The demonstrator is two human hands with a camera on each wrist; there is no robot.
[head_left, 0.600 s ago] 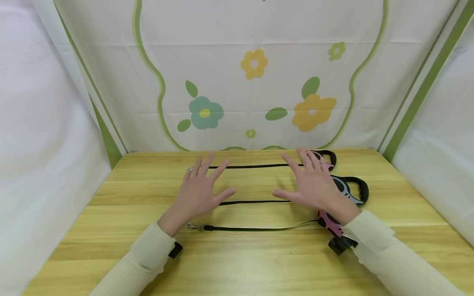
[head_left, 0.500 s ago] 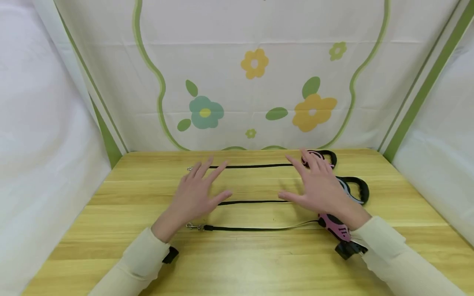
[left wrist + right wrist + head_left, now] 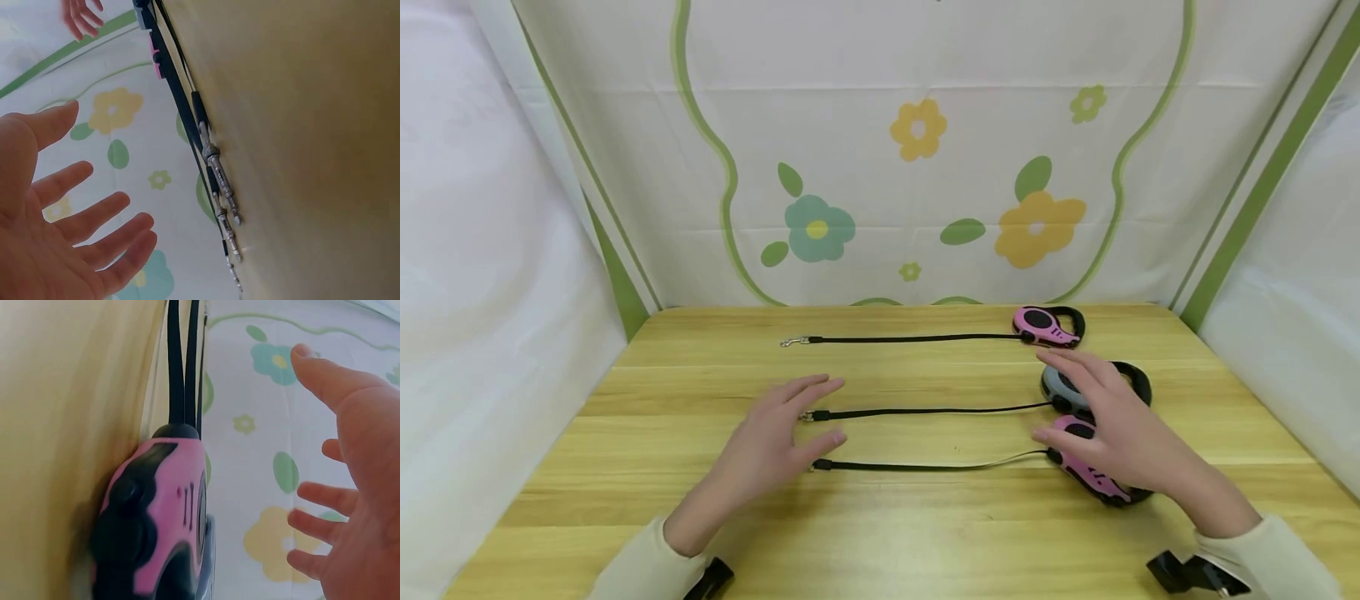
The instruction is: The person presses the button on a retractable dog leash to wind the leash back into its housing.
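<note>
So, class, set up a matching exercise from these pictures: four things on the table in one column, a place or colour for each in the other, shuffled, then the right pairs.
Things
1. far leash reel
2. middle leash reel
3. near leash reel
4. left hand

Descriptions
A. grey, with a black handle
B. pink, partly under the right hand
C. open, by the clip ends of the two nearer straps
D. pink, nearest the flowered backdrop

Pairs: 1-D, 2-A, 3-B, 4-C
</note>
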